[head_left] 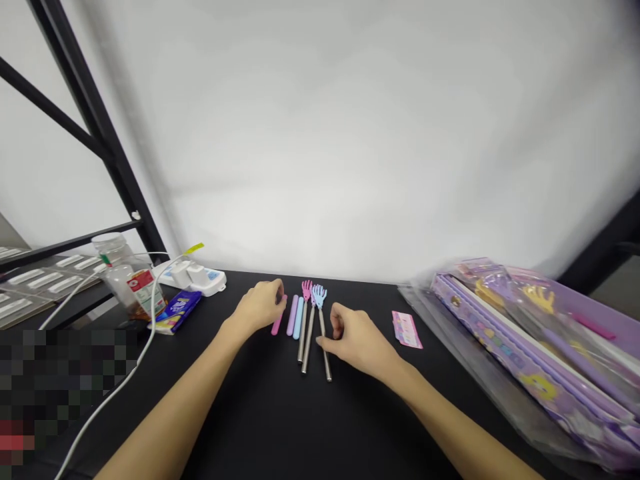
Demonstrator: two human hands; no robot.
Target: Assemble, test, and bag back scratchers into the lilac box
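Observation:
My left hand (260, 307) is closed, its fingertips curled at the upper end of a pink tube-like handle (276, 325). A purple handle (292, 316) and a light blue handle (299, 319) lie just to its right. Beside them are metal-rod back scratchers with hand-shaped heads: a pink one (303, 327), a partly hidden purple one (309, 337) and a light blue one (327, 353). My right hand (360, 339) hovers by the blue scratcher with thumb and fingers apart. Its thumb tip is close to the rod; I cannot tell whether they touch.
A pink printed card (407, 329) lies right of my right hand. Plastic-wrapped purple packages (505, 340) fill the right side. On the left are a power strip (215, 283), a blue packet (179, 311), a clear plastic jar (123, 283) and a white cable (125, 380). A white wall stands behind.

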